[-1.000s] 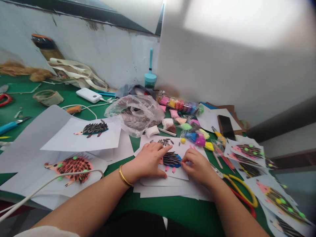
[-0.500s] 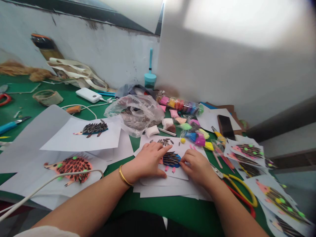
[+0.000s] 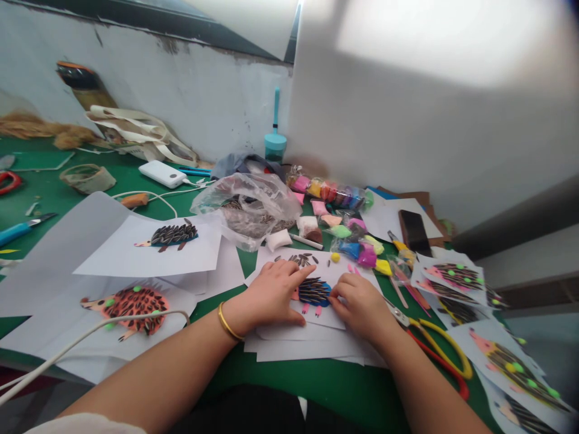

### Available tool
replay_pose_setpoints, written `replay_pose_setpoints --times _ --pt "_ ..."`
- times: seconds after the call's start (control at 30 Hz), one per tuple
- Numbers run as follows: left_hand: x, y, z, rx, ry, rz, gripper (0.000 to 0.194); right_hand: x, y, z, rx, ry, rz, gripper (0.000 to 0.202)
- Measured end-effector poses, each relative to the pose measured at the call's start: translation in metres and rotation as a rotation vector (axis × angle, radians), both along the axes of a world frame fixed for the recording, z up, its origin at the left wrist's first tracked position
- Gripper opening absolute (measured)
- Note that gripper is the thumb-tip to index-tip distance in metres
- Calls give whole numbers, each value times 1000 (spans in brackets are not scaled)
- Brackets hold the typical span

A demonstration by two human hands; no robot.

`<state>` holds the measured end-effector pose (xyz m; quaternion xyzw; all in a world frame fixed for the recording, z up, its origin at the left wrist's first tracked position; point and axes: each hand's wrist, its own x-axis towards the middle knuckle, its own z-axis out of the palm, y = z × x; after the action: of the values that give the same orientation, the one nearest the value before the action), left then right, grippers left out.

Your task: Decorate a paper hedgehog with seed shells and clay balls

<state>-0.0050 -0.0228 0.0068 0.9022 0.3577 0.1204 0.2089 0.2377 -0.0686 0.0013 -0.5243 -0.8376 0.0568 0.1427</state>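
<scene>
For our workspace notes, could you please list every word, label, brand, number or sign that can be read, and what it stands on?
No text here can be read.
Cloth bag: apparent lettering, too small and blurred.
White power bank: no legible marking.
Blue hedgehog picture: no lettering visible.

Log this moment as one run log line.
Left hand: spread on paper, partly covering hedgehog | Right hand: fingertips at hedgehog's blue rear edge, grip unclear | Bag of seeds: beyond hands | Scissors: right of hands

Blk phone (image 3: 415,232) lies R, wht pwr bank (image 3: 163,174) L.
</scene>
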Motion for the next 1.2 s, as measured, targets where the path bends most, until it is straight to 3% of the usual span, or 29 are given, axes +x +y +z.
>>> replay_pose_setpoints --times 1.0,1.1,1.2 --pt "-1 -1 2 9 -16 3 114 7 -2 4 60 130 30 8" --pt "-1 4 4 -1 -133 38 94 8 -3 10 63 200 7 8" --pt "-3 14 3 10 -319 221 46 8 -4 14 99 278 -50 13"
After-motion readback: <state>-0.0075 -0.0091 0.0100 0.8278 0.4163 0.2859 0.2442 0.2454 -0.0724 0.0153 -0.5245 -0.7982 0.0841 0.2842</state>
